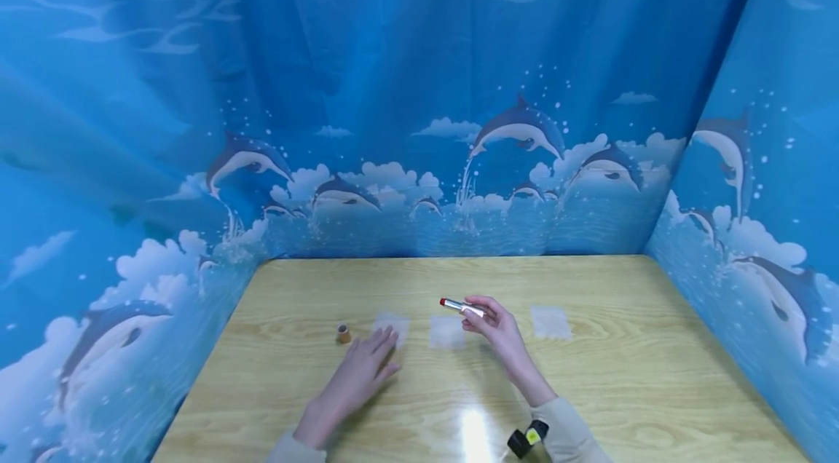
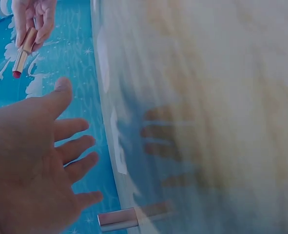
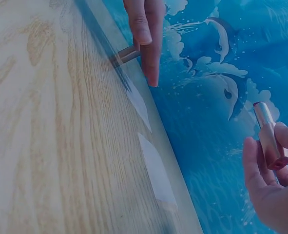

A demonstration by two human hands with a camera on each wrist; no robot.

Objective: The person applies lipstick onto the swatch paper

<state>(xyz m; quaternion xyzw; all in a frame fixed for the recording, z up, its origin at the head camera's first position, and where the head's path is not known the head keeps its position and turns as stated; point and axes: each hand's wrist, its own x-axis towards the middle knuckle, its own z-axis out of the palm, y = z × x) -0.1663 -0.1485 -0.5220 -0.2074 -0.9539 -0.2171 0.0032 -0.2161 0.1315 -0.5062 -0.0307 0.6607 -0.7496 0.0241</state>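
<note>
My right hand (image 1: 499,332) pinches an uncapped lipstick (image 1: 459,306) between thumb and fingers, above the table. Its red tip points to the left in the head view, and the rose-gold base (image 3: 273,146) shows in the right wrist view. My left hand (image 1: 360,368) has its fingers spread and holds nothing; it hovers over the table near the leftmost white square. Upright on the table, just beyond and left of that hand, stands the lipstick cap (image 1: 344,334), a small rose-gold tube seen also in the left wrist view as a cap (image 2: 118,220).
Pale square patches lie in a row on the wooden table (image 1: 295,288): a left patch (image 1: 392,328), a middle patch (image 1: 447,332) and a right patch (image 1: 550,322). A blue dolphin-print curtain (image 1: 393,84) encloses the back and sides. A black band device (image 1: 527,439) sits at my right wrist.
</note>
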